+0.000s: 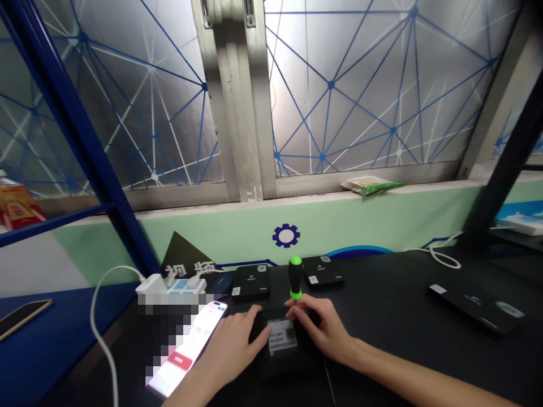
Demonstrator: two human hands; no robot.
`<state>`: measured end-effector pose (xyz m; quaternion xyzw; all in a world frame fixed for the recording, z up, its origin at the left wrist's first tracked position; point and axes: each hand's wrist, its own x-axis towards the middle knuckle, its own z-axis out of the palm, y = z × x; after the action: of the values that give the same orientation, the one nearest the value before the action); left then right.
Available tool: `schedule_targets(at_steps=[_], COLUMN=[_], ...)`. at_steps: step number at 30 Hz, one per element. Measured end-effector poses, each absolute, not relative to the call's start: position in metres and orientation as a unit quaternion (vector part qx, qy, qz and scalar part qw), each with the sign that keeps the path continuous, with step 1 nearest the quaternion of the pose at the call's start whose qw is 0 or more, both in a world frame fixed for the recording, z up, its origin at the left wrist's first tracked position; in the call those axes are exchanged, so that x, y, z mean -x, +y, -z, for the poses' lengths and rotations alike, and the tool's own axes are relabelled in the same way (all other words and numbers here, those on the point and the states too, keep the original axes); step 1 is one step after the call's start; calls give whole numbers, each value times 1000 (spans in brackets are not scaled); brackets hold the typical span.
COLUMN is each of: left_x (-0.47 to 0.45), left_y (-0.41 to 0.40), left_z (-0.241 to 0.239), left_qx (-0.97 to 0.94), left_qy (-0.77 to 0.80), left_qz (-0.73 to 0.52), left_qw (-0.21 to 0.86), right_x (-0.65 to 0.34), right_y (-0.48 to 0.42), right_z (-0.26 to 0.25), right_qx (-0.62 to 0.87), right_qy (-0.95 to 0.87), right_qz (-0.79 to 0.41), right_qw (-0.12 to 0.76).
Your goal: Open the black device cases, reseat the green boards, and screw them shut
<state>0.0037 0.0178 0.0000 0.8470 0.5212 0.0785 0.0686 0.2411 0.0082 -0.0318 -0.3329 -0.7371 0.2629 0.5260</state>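
A flat black electronic box with a white barcode label lies on the dark table in front of me. My left hand grips its left side, the thumb by the label and the fingers along the far left edge. Upright over the far part of the box stands a screwdriver with a black and bright green handle. My right hand pinches its shaft just below the handle. The screwdriver's tip is hidden behind the fingers.
Similar black boxes lie at the back and right. To the left are a lit phone, a white power strip with plugs and a white cable. A green-and-white packet rests on the window sill.
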Motion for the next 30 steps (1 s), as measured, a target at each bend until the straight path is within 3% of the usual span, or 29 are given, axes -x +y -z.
schedule_targets(at_steps=[30], left_x=[-3], left_y=[19], left_z=[-2], left_qx=[-854], left_qy=[510], left_qz=[-76], left_qw=[68], right_x=[-240], right_y=[7], right_z=[31], right_qx=[334], right_qy=[-749], right_qz=[-270], right_qw=[504])
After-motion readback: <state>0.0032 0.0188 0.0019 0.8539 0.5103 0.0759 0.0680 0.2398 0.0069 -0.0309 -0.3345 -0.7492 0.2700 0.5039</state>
